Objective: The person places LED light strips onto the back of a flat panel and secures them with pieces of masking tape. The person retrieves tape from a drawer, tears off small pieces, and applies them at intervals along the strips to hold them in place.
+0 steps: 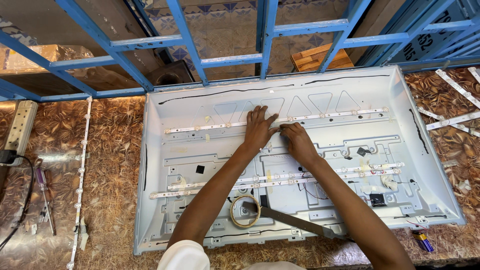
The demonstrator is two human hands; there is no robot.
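Head view shows the left hand pressed flat, grip released, on the long thin white light strip in the upper middle of the big grey metal tray, holding it down while the right hand pinches its middle.

Both bare forearms reach up from 6 o'clock toward frame centre, converging near the wrists. Left hand lies palm down, fingers spread and extended toward 12 o'clock, flat and not gripping. Right hand sits just beside it at 3 o'clock, fingers curled, tips pinched toward 10 o'clock; whether it holds anything cannot be told. White sleeve edge at 6 o'clock.
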